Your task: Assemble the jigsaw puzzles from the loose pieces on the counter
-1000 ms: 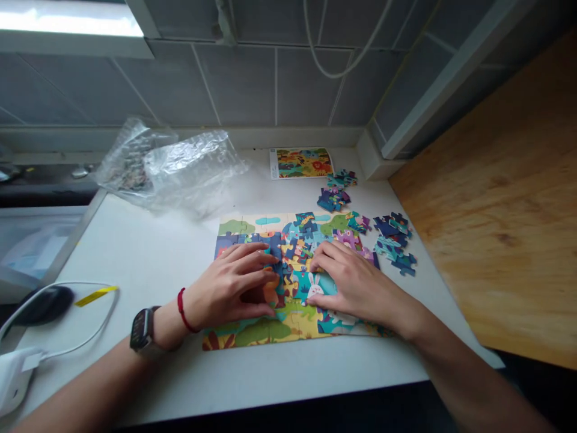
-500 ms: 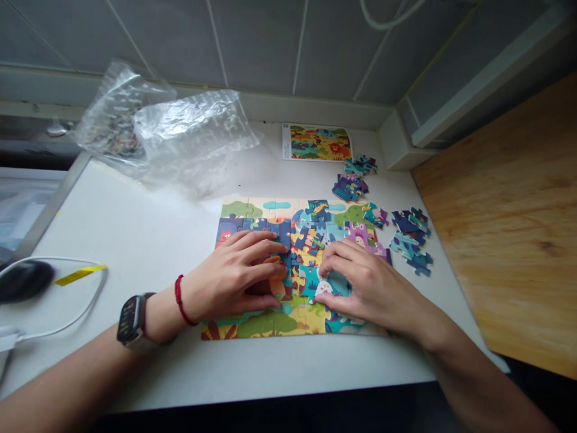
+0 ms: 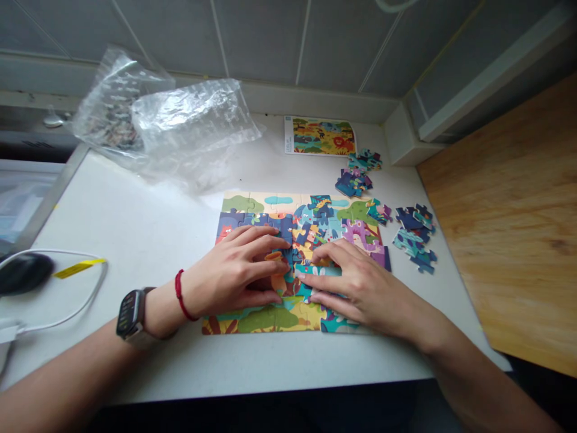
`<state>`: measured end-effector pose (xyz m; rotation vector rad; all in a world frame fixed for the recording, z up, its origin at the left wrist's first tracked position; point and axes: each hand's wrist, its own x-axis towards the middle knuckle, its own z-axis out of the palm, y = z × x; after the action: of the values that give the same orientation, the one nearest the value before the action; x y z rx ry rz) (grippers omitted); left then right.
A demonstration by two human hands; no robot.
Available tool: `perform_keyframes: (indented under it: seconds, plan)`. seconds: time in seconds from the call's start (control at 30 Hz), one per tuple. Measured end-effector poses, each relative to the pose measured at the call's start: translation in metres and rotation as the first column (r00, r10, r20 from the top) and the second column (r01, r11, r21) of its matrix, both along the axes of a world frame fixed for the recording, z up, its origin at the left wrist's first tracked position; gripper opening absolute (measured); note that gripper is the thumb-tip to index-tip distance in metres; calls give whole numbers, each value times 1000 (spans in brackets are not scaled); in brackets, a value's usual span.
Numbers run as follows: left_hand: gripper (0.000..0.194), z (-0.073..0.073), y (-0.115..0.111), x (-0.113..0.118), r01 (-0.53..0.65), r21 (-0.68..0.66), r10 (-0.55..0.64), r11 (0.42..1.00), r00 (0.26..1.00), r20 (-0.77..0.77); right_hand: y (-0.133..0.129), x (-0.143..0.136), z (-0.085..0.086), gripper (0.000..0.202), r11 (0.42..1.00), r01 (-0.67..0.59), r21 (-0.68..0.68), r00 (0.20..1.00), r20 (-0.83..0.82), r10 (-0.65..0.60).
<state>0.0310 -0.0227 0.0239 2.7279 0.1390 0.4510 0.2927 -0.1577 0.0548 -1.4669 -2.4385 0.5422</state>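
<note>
A partly joined animal jigsaw puzzle (image 3: 288, 319) lies flat on the white tabletop. My left hand (image 3: 238, 261) rests on its left part, fingers spread over dark blue and orange pieces. My right hand (image 3: 360, 285) lies on the right part, fingers stretched across a teal rabbit puzzle piece (image 3: 318, 270). The fingers touch this piece from above and hide much of it. Loose pieces, including a dark blue one (image 3: 320, 205), lie on top of the joined ones. The fingertips of the two hands are a short way apart.
Loose puzzle pieces lie in piles at the right (image 3: 411, 236) and behind (image 3: 354, 181). A picture card (image 3: 321, 136) is at the back. Clear plastic bags (image 3: 193, 114) lie back left; a black mouse (image 3: 27, 273) and white cable are left. A wooden panel (image 3: 509, 240) borders the right.
My right hand has shifted left with the rabbit piece, and its pinch has loosened into stretched fingers lying on it. My left hand stays nearly still. The view has tilted slightly.
</note>
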Motion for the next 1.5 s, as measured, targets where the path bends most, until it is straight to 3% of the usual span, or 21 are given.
perform_keyframes:
  seconds: [0.73,0.83,0.9,0.97,1.03,1.1,1.23,1.37,1.5]
  plan:
    - [34,-1,-2,0,9,-5,-9,1000,1000,-5,-2,-8,2,29,1000,-12,11,998,59,11]
    - [44,-3,-2,-1,2,-10,-2,1000,1000,-2,1,3,6,33,995,26,95,1000,-13,-24]
    - [46,-5,-2,-1,-5,-27,5,1000,1000,-2,3,18,11,33,960,177,217,982,-97,-159]
    - [43,-7,-2,-2,-8,-45,8,999,1000,-1,5,35,15,29,847,421,325,906,-203,-372]
    - [39,-8,-1,-2,-2,-55,2,998,1000,-5,7,51,16,25,710,611,350,791,-295,-536]
    - [37,-8,-1,-2,1,-60,-2,998,1000,-11,9,62,13,24,673,679,294,734,-304,-607]
    - [38,-8,0,-2,-1,-62,1,998,1000,-15,12,72,8,20,770,630,104,775,-142,-615]
    - [42,-10,0,-3,-8,-67,9,998,1000,1,6,75,17,17,846,529,-76,846,-34,-532]
    - [40,-12,-1,-2,-7,-71,9,997,1000,23,-1,79,23,36,875,446,-187,895,56,-444]
